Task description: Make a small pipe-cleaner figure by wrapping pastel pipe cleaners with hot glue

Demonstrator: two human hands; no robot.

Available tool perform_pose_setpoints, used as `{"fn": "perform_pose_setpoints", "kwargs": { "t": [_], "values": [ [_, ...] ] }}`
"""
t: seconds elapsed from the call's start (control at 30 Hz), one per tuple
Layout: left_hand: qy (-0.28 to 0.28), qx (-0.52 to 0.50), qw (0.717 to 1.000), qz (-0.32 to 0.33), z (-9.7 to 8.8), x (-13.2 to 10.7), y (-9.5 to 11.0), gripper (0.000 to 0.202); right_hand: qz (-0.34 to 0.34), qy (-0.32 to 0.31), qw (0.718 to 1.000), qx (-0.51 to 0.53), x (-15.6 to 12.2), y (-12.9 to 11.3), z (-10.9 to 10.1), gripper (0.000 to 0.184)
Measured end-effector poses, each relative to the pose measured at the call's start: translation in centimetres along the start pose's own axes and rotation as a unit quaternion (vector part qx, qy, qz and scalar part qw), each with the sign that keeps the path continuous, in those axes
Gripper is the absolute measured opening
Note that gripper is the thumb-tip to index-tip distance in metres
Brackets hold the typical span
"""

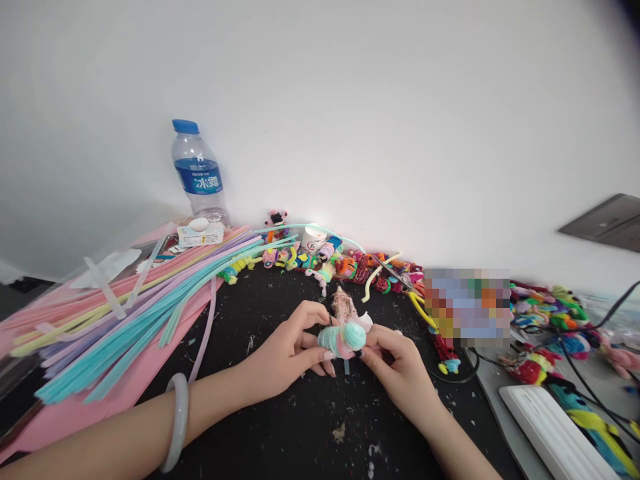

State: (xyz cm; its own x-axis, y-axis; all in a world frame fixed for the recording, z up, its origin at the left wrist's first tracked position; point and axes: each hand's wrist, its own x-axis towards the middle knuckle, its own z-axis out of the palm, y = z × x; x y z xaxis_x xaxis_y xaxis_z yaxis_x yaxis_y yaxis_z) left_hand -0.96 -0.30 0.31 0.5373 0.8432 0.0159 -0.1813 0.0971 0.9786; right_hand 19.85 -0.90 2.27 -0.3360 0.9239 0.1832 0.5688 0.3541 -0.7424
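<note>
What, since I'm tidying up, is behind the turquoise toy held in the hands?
Behind the turquoise toy, the upper part of a bumpy shell shows, plus a pale piece I can't identify. The toy hides the shell's near end.

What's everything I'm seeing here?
Bottle: 1, clear and blue, back left
Packet: 1, white, by bottle
Cup: 1, white, back middle
Fuzzy sticks: many, pastel, mostly left
Sheet: 1, pink, under sticks
Small figures: many, multicoloured, back and right
Shell: 1, brownish, beyond hands
Scissors: apparently 1, metallic, back right
Flat box: 1, white, lower right
Cables: several, black, right
Wall plate: 1, grey, far right
Table: 1, black, underneath
Held figure: 1, mint and pink, between hands
Bangle: 1, pale, left wrist
Left hand: 1, bare, centre
Right hand: 1, bare, centre
</note>
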Motion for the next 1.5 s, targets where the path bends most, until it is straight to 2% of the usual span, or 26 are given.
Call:
{"fn": "perform_pose_setpoints", "kwargs": {
  "t": [0.13,0.27,0.57,0.73,0.97,1.17,1.33,1.5],
  "values": [
    [-0.016,-0.063,0.998,-0.01,0.0,0.2,0.3,0.039,-0.008,0.005,1.0,-0.008,0.0,0.0,0.0,0.024],
    [-0.037,-0.079,0.996,-0.033,-0.2,0.3,0.5,0.04,-0.003,-0.007,1.0,-0.021,0.0,0.2,0.1,0.022],
    [-0.011,-0.086,0.996,-0.034,-0.3,0.6,0.0,0.03,-0.015,-0.016,0.999,-0.031,-0.1,0.0,0.2,0.019],
    [0.009,-0.099,0.993,-0.068,-0.3,0.6,0.0,0.027,-0.011,-0.02,1.0,-0.014,-0.1,-0.2,0.2,0.018],
    [0.04,-0.218,0.966,-0.133,-0.9,0.8,0.5,0.021,0.009,-0.033,0.997,0.063,-0.1,-0.2,0.1,0.009],
    [0.004,-0.25,0.947,-0.2,-1.4,0.9,0.7,0.022,0.019,-0.024,0.996,0.083,0.0,-0.1,0.0,0.012],
    [-0.047,-0.249,0.941,-0.225,-1.7,0.8,0.6,0.022,0.032,-0.022,0.994,0.101,-0.1,0.0,-0.1,0.018],
    [-0.095,-0.247,0.932,-0.249,-2.0,0.8,0.7,0.024,0.045,-0.044,0.987,0.148,-0.2,-0.1,-0.3,0.016]
  ]
}}
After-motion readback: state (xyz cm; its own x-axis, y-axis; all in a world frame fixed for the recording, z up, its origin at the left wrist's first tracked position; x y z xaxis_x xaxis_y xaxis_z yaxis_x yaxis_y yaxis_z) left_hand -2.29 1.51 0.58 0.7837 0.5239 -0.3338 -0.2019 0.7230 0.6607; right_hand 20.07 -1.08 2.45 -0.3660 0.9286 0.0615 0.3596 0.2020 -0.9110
